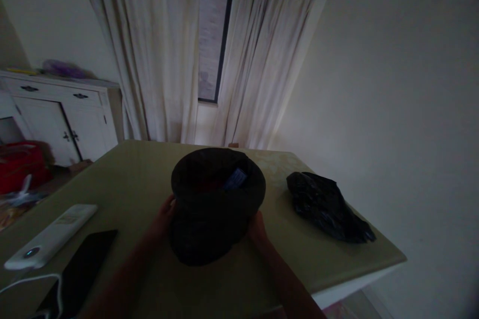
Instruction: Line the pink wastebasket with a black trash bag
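Observation:
A black, soft-looking cloth bag (215, 219) with a thick round rim stands on the table in front of me, its mouth open and tilted towards me. Inside it I see a blue item (235, 179) with pale marks and something dark red (207, 184), both too dim to name. My left hand (165, 217) presses on the bag's left side, its fingers partly hidden behind it. On the opposite side my right hand (257, 227) grips the lower right wall, fingers mostly out of sight.
A crumpled black plastic bag (325, 207) lies on the right of the greenish table (145, 169). At left are a white device (52, 234), a dark phone-like slab (80, 269) and a white cable (58, 289). Beyond stand a white cabinet (88, 114) and curtains (160, 50).

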Motion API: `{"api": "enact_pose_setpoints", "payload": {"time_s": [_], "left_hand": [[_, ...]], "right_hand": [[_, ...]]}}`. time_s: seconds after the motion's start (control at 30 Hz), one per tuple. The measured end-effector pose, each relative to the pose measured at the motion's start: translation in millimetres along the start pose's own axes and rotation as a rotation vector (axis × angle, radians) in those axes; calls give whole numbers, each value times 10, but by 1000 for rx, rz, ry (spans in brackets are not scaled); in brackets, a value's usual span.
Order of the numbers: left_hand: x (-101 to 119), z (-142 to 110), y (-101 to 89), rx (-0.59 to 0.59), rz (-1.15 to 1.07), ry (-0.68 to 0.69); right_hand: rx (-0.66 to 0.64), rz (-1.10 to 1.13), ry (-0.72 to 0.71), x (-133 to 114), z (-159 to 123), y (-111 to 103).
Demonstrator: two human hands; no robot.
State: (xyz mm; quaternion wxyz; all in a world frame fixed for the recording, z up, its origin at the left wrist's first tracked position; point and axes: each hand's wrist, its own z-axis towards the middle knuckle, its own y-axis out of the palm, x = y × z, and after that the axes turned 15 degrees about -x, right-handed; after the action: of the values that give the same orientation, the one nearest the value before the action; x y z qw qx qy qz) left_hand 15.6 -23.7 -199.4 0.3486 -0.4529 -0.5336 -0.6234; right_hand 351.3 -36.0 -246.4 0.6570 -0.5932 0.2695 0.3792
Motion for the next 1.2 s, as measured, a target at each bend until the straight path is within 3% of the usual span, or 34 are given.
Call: {"api": "enact_pose_setpoints", "payload": {"time_s": [0.13, 0.27, 0.33, 0.4, 0.47, 0.6, 0.73, 0.83, 1.03, 1.13, 1.2], "left_hand": [[91, -49, -141, -54, -45, -110], [20, -104, -451, -329, -14, -121], [-34, -106, -600, -434, 91, -122], [-61, -83, -698, -478, 184, -140], [-55, -44, -733, -476, 228, -144], [4, 22, -663, -334, 246, -107], [64, 9, -567, -196, 143, -98], [98, -23, -541, -197, 29, -103], [146, 47, -409, -151, -58, -130], [159, 105, -304, -13, 68, -138], [164, 114, -271, 86, 302, -114]], "right_hand": [[46, 476, 20, -142, -123, -31], [-53, 936, 26, -196, -412, -27], [-111, 1023, 33, -144, -559, -43], [-161, 948, 59, -52, -650, -85], [-155, 723, 88, 49, -672, -133], [-36, 170, 53, 138, -595, -145], [-8, -90, 8, 78, -543, -30], [-22, -80, 28, 78, -500, 15], [24, 224, -13, 131, -200, -147], [-1, 207, -106, 10, -26, -213], [-54, 178, -162, -81, 57, -205]]}}
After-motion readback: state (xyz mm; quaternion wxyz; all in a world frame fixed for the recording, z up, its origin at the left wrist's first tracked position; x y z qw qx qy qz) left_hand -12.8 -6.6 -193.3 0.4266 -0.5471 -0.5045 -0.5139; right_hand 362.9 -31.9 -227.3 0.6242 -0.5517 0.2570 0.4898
